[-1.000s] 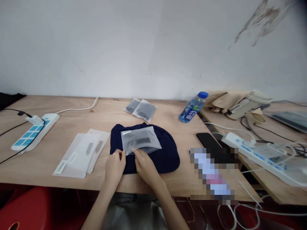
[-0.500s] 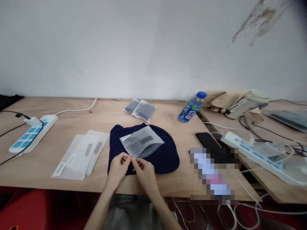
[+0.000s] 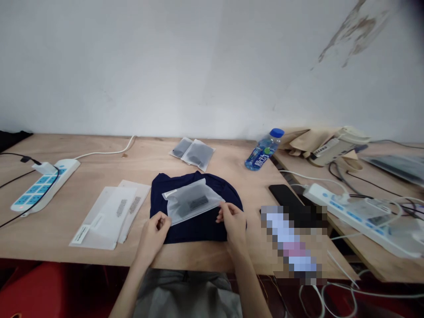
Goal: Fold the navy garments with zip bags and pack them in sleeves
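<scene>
A frosted zip bag (image 3: 195, 201) with printed text and a small white label lies over a dark navy cloth (image 3: 198, 232) on the table. Something dark shows faintly through the bag. My left hand (image 3: 155, 232) pinches the bag's near left corner between thumb and finger. At the opposite end of the same edge, my right hand (image 3: 233, 218) grips the right corner. The edge between them looks straight and closed. To the left, two flat frosted bags (image 3: 104, 216) overlap on the wood. Two smaller filled bags (image 3: 198, 154) lie behind the cloth.
A blue-capped water bottle (image 3: 264, 150) stands tilted-looking at the back right. Power strips sit at left (image 3: 46, 185) and right (image 3: 361, 221). A black phone-like object (image 3: 285, 198) and a blurred-out patch (image 3: 293, 243) lie right of the cloth. Cables run over the table edge (image 3: 341, 271).
My right hand has slid along the bag's edge from the left corner to the right one. The bag's gaping mouth now lies flat. My left hand moved slightly left.
</scene>
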### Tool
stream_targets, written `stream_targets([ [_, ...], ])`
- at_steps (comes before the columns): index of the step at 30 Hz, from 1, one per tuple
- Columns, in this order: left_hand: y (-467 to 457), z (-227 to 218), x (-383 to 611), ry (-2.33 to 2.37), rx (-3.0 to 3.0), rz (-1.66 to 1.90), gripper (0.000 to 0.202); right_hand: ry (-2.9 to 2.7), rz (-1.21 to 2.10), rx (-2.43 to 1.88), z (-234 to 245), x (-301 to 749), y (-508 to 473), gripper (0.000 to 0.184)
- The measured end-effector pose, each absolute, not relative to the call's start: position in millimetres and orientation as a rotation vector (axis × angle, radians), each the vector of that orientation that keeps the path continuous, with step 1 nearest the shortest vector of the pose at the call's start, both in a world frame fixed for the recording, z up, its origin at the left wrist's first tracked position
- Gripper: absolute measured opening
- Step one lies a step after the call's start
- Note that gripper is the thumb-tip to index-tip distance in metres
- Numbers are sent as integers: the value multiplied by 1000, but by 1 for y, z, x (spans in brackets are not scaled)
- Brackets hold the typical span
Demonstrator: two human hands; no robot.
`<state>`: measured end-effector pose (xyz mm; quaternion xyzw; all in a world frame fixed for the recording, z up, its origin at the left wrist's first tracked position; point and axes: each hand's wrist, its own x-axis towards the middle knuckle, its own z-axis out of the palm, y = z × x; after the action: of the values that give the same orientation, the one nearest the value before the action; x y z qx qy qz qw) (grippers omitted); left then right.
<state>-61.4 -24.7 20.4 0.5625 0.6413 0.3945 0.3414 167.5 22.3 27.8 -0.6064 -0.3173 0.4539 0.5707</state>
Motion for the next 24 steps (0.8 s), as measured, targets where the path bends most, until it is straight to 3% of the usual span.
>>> stream_targets([
  [9,-29,41,-67,1516,1627,759,35,-745,1390,-1368,30,150,20,29],
  [14,-31,39,-67,1522,1591,753,43,-931,1278,-1327,34,134,30,27],
  [19,-32,35,-70,1519,1557,747,42,-1315,859,-1302,63,138,55,25],
  [24,-33,37,-68,1508,1596,702,40,-1447,924,-1192,94,126,130,25],
])
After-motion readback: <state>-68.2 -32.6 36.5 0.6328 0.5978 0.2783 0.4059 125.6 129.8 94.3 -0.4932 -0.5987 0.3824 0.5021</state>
